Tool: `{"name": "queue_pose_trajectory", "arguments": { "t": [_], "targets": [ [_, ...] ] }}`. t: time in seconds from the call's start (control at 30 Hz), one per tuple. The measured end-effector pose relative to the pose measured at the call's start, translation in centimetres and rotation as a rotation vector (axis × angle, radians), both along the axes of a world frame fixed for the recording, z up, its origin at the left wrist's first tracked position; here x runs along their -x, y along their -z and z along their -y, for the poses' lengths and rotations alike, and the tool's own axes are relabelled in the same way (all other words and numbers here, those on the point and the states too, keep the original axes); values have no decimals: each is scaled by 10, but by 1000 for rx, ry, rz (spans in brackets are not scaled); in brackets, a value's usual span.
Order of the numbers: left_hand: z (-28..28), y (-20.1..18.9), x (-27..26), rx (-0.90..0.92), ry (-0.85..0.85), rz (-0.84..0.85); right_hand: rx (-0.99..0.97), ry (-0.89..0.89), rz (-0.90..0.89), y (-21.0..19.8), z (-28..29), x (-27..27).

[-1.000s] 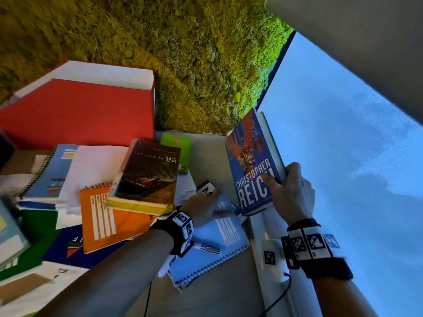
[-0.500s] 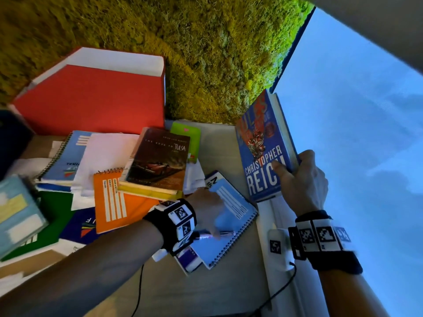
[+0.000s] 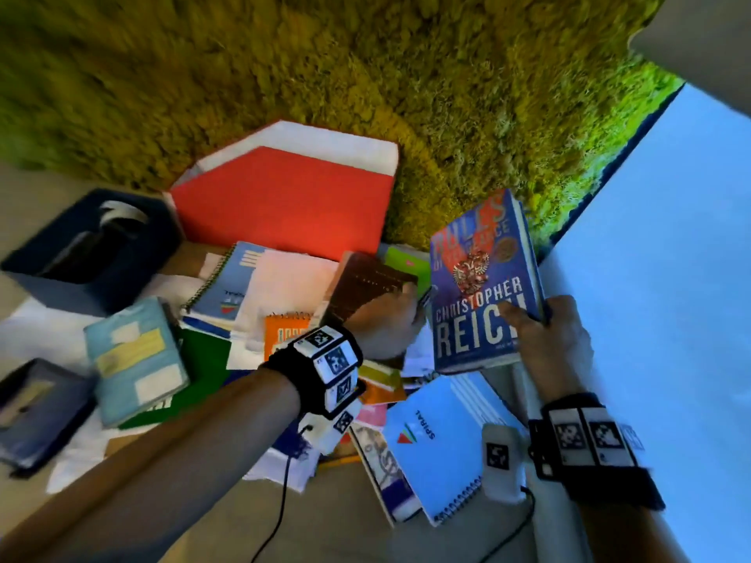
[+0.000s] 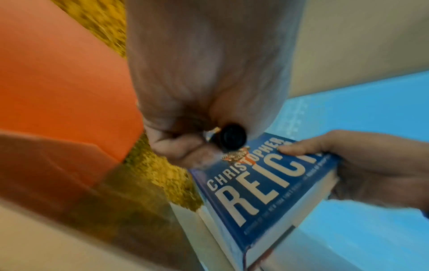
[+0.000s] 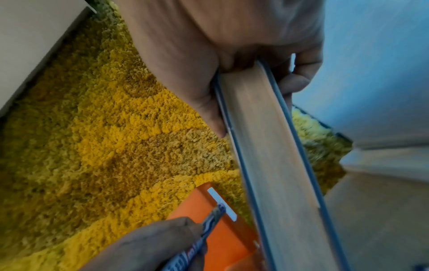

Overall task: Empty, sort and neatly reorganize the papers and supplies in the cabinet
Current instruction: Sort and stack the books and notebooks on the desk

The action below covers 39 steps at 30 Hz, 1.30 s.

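1. The place looks like an office or study, with paperwork spread over a pale surface (image 3: 211, 518).
2. Spiral notebooks (image 3: 441, 444), loose white sheets (image 3: 284, 286) and a red folder (image 3: 284, 205) lie or stand there.
3. Novels are among them, one a blue hardback (image 3: 479, 286).
4. A dark tape dispenser (image 3: 89, 245) sits at the left.
5. A yellow-green moss wall panel (image 3: 325, 67) rises behind, of the decorative kind.

Head view: looks down and forward over both forearms at the book pile and the moss wall (image 3: 325, 75).
Left wrist view: close along the left hand (image 4: 209, 73), facing the blue book (image 4: 267, 183).
Right wrist view: close along the book's page edge.
Shared: blue book, red folder (image 3: 284, 205), moss wall.
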<state>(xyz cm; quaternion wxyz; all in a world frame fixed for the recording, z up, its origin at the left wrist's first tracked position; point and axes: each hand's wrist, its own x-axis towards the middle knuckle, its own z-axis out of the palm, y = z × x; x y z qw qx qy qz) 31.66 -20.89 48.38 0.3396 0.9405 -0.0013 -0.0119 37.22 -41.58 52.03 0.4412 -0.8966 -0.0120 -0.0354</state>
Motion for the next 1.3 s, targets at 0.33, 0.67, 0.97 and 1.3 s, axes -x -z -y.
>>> {"name": "queue_pose_trajectory", "arguments": {
  "t": [0.33,0.67,0.97,1.3],
  "targets": [
    [-222,-35,74,161,-651,219,-290,-254,-76,-5,-136,34],
    [-436,-43,140,102,-810,313,-37,-366,4,2,-243,78],
    [-441,1,141,-70,-290,93,-101,-389,-103,22,-280,86],
    [-424,9,152,-377,-254,-305,7,-365,-132,22,-272,87]
  ]
}}
